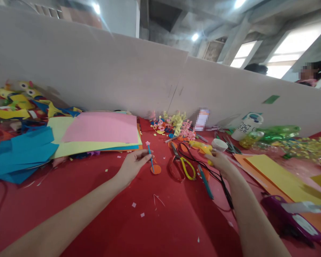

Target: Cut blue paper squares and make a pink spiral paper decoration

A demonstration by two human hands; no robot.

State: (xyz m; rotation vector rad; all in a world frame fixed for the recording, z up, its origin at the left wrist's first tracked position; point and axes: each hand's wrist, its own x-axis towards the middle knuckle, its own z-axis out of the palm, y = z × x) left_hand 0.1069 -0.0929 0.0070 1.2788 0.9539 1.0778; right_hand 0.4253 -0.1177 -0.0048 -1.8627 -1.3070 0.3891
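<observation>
We had the left hand [135, 165] pinched nearly closed, thumb and fingertips on a thin blue stick [152, 165]. The stick ran tilted through the grip: pink star [148, 143] at its top, just past the fingers; lower end over an orange disc [156, 170] below the pinch. Couldn't tell if stick and disc were joined or only overlapping. Finger curl behind the thumb was partly hidden.

We had the right hand [220, 162] wrapped around the handle of a yellow glue gun [202, 146], nozzle pointing left of that grip. The hand covered most of the handle; trigger finger position wasn't readable. Black cord [195, 159] looped beside it, then passed close to our right forearm; far end lost to view.

Between the two grips we saw scissors [187, 167] with one red and one yellow handle; the red one blended into the table [117, 225]. A teal tool [205, 182] lay just nearer us than the right grip, type unclear. White cup [219, 144] sat just beyond that grip. Past the scissors, pink and yellow curls [176, 123] overlapped too much to count. A phone-like item [202, 119] behind them was pixelated. Both our forearms ran out of frame.
</observation>
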